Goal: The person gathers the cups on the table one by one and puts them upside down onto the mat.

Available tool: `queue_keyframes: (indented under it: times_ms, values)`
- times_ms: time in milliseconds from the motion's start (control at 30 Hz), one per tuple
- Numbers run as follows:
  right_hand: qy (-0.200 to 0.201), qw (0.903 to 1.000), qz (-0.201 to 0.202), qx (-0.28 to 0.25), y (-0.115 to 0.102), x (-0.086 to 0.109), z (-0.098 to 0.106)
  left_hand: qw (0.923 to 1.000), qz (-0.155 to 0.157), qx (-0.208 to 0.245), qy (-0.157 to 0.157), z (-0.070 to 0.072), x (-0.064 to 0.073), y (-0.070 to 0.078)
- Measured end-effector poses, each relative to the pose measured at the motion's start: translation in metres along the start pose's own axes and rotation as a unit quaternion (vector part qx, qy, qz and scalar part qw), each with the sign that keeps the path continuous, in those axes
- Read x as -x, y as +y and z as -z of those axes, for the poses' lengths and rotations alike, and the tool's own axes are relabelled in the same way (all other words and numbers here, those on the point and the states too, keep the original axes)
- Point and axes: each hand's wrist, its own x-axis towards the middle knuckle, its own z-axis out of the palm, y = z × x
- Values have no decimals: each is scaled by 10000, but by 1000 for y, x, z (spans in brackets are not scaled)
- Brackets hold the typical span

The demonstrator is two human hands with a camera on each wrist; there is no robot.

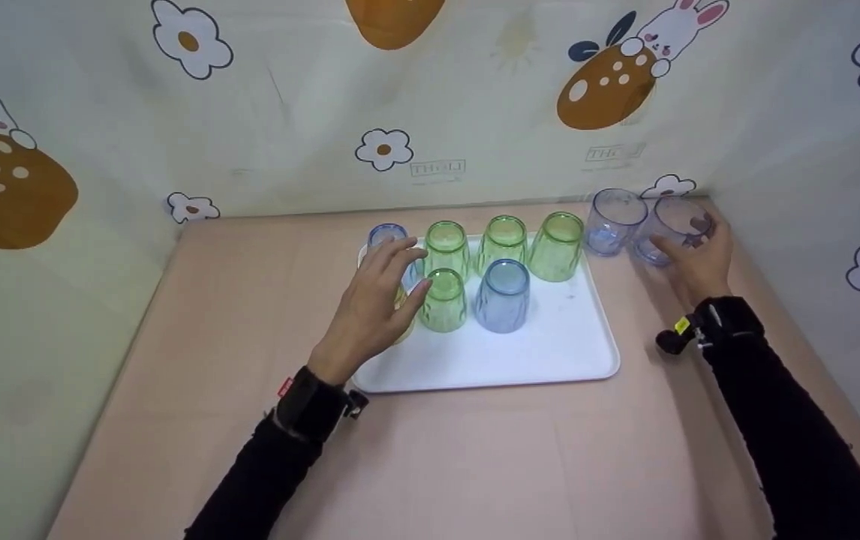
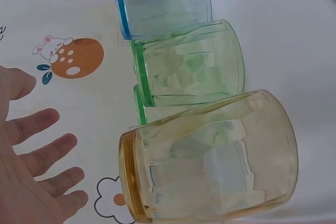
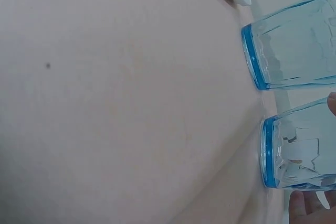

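Observation:
My left hand (image 1: pixel 374 300) hovers over the left end of a white tray (image 1: pixel 550 360), fingers spread and holding nothing. Just under it, partly hidden, an upside-down yellow glass (image 2: pixel 215 161) stands on the tray. Several upside-down green glasses (image 1: pixel 557 247) and two upside-down blue ones, one at the front (image 1: pixel 503 296) and one at the back left (image 1: pixel 387 234), share the tray. Right of the tray, my right hand (image 1: pixel 704 262) holds an upright clear-blue glass (image 1: pixel 651 244), thumb on one side and fingers on the other. A second upright clear-blue glass (image 1: pixel 614 221) stands close beside it.
A pinkish tabletop (image 1: pixel 475 457) carries the tray and glasses. Patterned cloth walls (image 1: pixel 287 150) with rabbits and flowers rise at the back and on both sides. The upright glasses stand near the back right corner.

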Motion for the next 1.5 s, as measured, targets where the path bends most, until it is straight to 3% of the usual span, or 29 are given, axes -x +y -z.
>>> queue_keyframes:
  times_ms: [367, 533, 733, 933, 1167, 1433, 1500]
  values:
    - [301, 9990, -178, -291, -3, 10, 10, 10000, -28, -48, 12, -2, 1, 1]
    - [588, 9922, -203, -1082, -15, 17, 16, 10000, 39, -82, -10, -2, 1, 1]
    - [784, 9566, -193, -2800, -33, 32, 25, 10000, 34, -75, 19, -2, 2, 1]
    - [613, 9294, -234, -3632, -45, 45, 27, 10000, 71, -51, 8, -2, 4, 0]
    - [3, 8827, -166, -4697, -56, 58, 18, 10000, 49, 48, 27, -3, 6, 0]
    - [-658, 8544, -155, -5152, -75, 81, 1, 9999, 13, 96, 35, -6, 2, 4]
    - [-798, 8536, -195, -5144, -79, 86, -4, 9999, -81, 130, 76, -6, 0, 5]
